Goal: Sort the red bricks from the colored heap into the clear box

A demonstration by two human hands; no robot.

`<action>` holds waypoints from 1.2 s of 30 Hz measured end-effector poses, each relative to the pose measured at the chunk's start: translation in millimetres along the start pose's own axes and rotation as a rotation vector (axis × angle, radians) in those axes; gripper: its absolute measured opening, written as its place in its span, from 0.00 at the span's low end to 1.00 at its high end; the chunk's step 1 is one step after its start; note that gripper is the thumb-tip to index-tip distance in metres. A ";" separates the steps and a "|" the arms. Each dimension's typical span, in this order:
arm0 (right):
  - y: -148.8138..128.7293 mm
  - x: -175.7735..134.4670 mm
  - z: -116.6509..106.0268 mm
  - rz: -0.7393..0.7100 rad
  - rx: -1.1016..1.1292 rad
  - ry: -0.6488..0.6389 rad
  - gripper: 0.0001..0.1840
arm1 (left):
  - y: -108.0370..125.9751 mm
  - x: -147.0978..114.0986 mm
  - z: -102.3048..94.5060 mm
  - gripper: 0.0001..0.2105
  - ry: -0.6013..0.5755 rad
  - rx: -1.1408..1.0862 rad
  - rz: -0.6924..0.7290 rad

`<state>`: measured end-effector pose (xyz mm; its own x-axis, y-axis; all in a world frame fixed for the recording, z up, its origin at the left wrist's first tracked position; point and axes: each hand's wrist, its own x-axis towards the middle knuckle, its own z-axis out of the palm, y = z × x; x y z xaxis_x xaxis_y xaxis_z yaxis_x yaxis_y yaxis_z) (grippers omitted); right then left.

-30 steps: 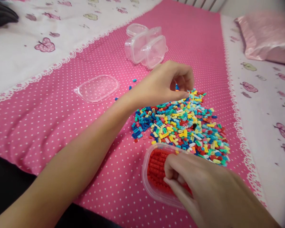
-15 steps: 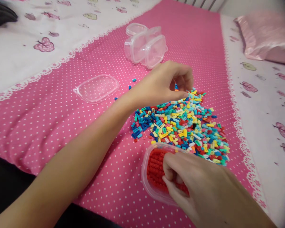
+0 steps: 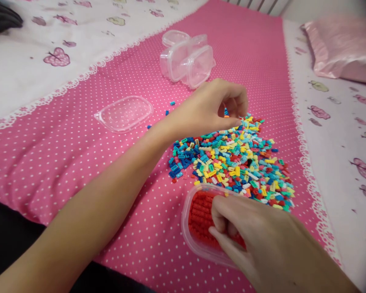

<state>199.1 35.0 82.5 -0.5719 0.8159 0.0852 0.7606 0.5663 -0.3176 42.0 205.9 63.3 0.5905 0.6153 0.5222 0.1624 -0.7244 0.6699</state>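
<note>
In the head view, you are holding your curled left hand [image 3: 212,106] over the brick pile [image 3: 228,158] and curled right hand [image 3: 259,232] over the tub [image 3: 185,221], any pinch impossible to tell, red bricks [image 3: 200,215] lining it in rows and that pile, partly red, remaining loose.

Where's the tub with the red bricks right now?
In the head view, the tub sits low and right of center on the pink cloth, just in front of the mixed brick pile, with the right hand over it.
</note>
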 end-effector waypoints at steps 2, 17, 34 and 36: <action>1.1 -0.7 -0.6 0.005 0.008 0.004 0.14 | 0.1 -0.2 -0.3 0.03 -0.001 -0.001 0.004; 5.0 -2.6 -0.7 -0.041 -0.039 -0.009 0.13 | 1.5 -0.5 -0.9 0.04 -0.001 0.009 0.008; 6.0 -4.1 -1.7 0.026 0.008 -0.042 0.13 | 1.9 -0.2 -0.8 0.03 -0.002 0.014 -0.025; 6.5 -5.1 -1.4 0.033 0.020 -0.042 0.13 | 1.9 -0.2 -0.8 0.03 -0.003 0.014 -0.029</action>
<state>207.3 34.8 81.2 -0.5593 0.8282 0.0352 0.7732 0.5365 -0.3380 41.5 204.7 64.9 0.5877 0.6349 0.5015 0.1901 -0.7108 0.6772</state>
